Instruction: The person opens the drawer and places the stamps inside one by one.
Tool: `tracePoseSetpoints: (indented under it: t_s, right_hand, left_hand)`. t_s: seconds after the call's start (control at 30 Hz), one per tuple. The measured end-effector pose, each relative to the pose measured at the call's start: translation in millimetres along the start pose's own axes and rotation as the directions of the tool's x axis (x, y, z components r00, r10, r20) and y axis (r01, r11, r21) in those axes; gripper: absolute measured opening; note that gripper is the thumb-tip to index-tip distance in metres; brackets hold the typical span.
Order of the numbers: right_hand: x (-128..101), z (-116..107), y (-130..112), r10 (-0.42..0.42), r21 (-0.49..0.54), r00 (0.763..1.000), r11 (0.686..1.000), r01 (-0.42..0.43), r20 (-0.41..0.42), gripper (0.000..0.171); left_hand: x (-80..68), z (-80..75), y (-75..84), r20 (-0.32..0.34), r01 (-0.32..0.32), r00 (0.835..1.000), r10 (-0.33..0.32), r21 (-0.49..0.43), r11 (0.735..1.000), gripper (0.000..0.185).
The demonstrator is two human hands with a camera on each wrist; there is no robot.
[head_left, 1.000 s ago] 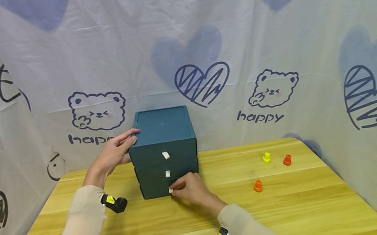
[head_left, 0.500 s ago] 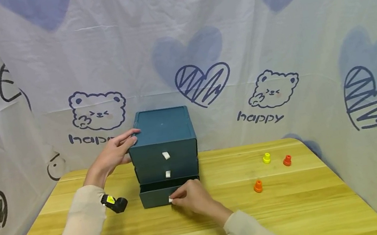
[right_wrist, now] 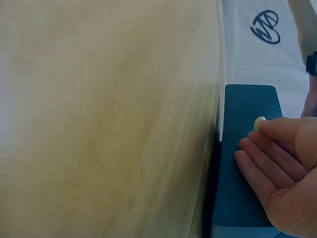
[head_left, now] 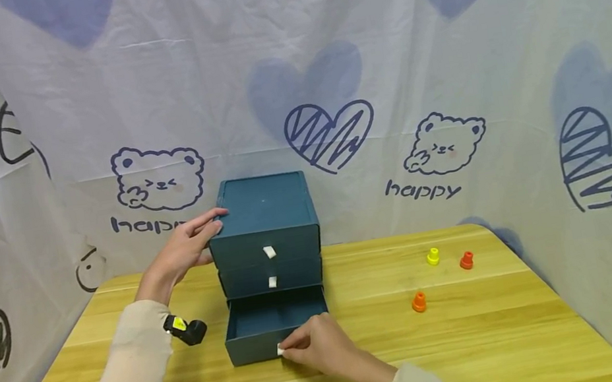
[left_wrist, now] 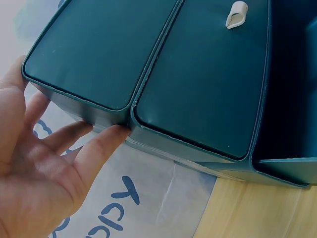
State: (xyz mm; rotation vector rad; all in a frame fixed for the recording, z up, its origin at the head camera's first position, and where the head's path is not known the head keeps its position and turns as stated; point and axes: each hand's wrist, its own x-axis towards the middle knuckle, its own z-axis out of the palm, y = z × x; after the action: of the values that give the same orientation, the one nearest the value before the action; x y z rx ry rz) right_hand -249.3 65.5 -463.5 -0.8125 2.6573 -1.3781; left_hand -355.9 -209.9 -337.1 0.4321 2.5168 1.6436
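A dark teal three-drawer cabinet [head_left: 265, 207] stands on the table, its two upper drawers closed. The bottom drawer [head_left: 250, 350] is pulled well out, and the part of its inside that shows holds nothing. My right hand [head_left: 325, 348] pinches the small white pull tab [right_wrist: 258, 122] on that drawer's front between thumb and forefinger. At the cabinet's left side, my left hand [head_left: 185, 247] rests against the upper left edge and side wall with its fingers spread, as the left wrist view shows. White tabs also sit on the top drawer [head_left: 238, 253] and the middle drawer [left_wrist: 198, 74].
To the right on the wooden table [head_left: 485, 336] stand a yellow peg-like piece [head_left: 433, 256], a red one [head_left: 466, 260] and, nearer, an orange one [head_left: 418, 302]. A white printed cloth [head_left: 420, 79] hangs behind and at both sides.
The bottom drawer has slid from closed to well out toward me, with my right hand drawing back on its tab. My left hand has stayed against the cabinet.
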Motion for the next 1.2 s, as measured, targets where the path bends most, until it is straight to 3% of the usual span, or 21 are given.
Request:
tracePoseSetpoints:
  t_s: [0.27, 0.57, 0.83, 1.2]
  right_hand:
    - [-14.8, 2.0, -10.1, 0.008, 0.031, 1.0, 0.999, -0.008, -0.005, 0.006]
    - [-31.9, 5.2, -14.6, -0.102, -0.073, 0.995, 0.992, 0.103, 0.013, 0.006]
    - [-37.7, 5.7, -16.5, -0.069, -0.058, 0.997, 0.996, 0.07, 0.031, 0.005]
    - [-37.4, -10.3, -21.5, -0.077, -0.029, 0.987, 0.996, 0.083, 0.144, 0.01]
  left_hand:
    - [0.1, 0.1, -0.5, 0.002, 0.005, 1.0, -0.005, -0.016, 1.0, 0.055]
    - [0.3, 0.0, 0.0, 0.0, 0.005, 1.0, -0.005, -0.01, 1.0, 0.055]
    - [-0.4, -0.2, -0.5, -0.001, 0.006, 1.0, -0.006, -0.012, 1.0, 0.055]
    - [1.3, -0.5, -0.7, 0.002, 0.01, 1.0, -0.01, -0.017, 1.0, 0.056]
